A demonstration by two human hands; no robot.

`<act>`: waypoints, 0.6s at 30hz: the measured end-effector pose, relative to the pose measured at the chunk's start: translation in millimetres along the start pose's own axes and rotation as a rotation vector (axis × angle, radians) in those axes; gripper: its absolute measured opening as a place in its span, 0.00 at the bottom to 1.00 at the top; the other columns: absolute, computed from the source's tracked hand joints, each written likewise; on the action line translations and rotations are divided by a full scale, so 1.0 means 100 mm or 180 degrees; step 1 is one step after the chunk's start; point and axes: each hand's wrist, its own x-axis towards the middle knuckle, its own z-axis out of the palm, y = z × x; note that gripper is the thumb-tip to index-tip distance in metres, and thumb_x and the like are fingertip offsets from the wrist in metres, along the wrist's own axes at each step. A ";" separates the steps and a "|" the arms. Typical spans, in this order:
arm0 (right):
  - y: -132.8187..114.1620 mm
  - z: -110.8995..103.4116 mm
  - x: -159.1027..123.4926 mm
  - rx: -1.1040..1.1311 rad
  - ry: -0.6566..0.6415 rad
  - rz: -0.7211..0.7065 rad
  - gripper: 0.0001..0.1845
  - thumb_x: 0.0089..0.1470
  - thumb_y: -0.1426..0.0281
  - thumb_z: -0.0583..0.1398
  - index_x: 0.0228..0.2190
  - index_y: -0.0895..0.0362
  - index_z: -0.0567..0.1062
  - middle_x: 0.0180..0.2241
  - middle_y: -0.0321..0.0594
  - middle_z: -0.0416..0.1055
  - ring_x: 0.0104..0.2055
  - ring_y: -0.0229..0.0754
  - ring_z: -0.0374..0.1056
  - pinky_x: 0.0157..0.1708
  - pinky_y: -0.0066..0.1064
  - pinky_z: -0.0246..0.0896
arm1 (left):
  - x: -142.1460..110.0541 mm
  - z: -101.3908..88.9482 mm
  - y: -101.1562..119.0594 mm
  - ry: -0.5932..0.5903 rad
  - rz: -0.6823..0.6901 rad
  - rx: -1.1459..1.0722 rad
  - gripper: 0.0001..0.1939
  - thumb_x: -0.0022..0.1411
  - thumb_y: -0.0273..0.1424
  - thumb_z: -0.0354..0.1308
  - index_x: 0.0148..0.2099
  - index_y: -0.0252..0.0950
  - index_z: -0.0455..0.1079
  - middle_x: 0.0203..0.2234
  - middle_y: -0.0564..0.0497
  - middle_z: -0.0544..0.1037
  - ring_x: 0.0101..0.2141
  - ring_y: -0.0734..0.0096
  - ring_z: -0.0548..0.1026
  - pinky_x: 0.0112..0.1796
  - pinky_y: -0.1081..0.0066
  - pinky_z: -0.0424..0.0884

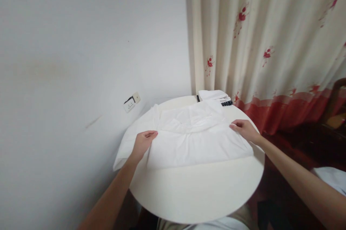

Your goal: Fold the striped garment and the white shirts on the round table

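A white shirt (200, 147) lies spread on the round white table (200, 194), its near part folded over into a wide band with some wrinkles. Further back, a curved neckline-like edge shows in the cloth. At the band's left upper corner, my left hand (144, 143) is closed in a pinch on the fabric. My right hand (244, 130) pinches the shirt's edge on the opposite side. To the left, a sleeve-like part of the cloth reaches over the table's edge. What lies under the folded layer is hidden.
Folded white cloth (213, 95) rests on a dark patterned item (227, 103) at the table's far edge. A wall with a socket (129, 105) stands close on the left. Behind the table hangs a flowered curtain (267, 35). Dark wooden furniture (335, 107) is at the right.
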 end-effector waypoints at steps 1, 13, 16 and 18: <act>0.06 0.04 0.05 -0.0045 -0.0121 0.0037 0.24 0.48 0.48 0.62 0.24 0.58 0.77 0.22 0.38 0.72 0.25 0.40 0.63 0.27 0.31 0.57 | 0.07 0.03 -0.04 -0.0089 -0.0044 0.0079 0.22 0.46 0.48 0.67 0.35 0.34 0.80 0.33 0.43 0.84 0.37 0.55 0.81 0.40 0.63 0.75; 0.25 0.06 0.22 -0.0273 -0.0612 -0.0130 0.19 0.54 0.53 0.61 0.33 0.57 0.78 0.28 0.38 0.73 0.30 0.40 0.64 0.31 0.31 0.58 | 0.37 0.02 -0.19 -0.1182 0.0239 0.0472 0.23 0.58 0.48 0.59 0.48 0.36 0.74 0.29 0.50 0.82 0.32 0.62 0.78 0.35 0.67 0.71; 0.19 0.05 0.26 -0.0099 -0.0886 -0.0186 0.25 0.55 0.53 0.61 0.46 0.57 0.78 0.32 0.38 0.74 0.30 0.39 0.63 0.30 0.31 0.58 | 0.45 0.05 -0.14 -0.1733 0.0333 0.0459 0.30 0.58 0.48 0.61 0.58 0.37 0.70 0.41 0.46 0.82 0.42 0.60 0.79 0.42 0.67 0.72; 0.12 0.08 0.30 -0.0142 -0.1054 -0.0221 0.27 0.54 0.51 0.62 0.47 0.57 0.79 0.34 0.40 0.75 0.30 0.39 0.63 0.30 0.31 0.59 | 0.52 0.11 -0.08 -0.1967 0.0482 0.0582 0.32 0.55 0.47 0.64 0.59 0.38 0.71 0.49 0.44 0.80 0.50 0.57 0.76 0.48 0.65 0.70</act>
